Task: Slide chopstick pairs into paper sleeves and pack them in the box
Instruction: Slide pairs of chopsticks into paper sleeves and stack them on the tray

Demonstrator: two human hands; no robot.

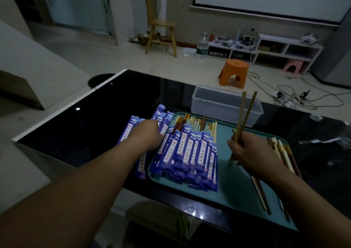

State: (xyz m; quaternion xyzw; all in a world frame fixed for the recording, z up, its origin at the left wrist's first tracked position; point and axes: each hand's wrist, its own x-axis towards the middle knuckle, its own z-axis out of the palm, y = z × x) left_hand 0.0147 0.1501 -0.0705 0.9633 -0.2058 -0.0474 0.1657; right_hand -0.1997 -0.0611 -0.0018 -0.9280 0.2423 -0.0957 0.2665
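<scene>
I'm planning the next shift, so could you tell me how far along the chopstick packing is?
Done: many sleeved pairs lie piled on the tray. In hand: the right hand holds a chopstick pair while the left hand touches the empty sleeves beside it. Left: loose chopsticks on the tray's right side, and the clear box looks unfilled.

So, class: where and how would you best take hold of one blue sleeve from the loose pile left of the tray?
Pinch its far end from above, probably: the blue sleeves lie flat on the table, lengthwise away from you, far ends fanned clear of the left hand.
</scene>
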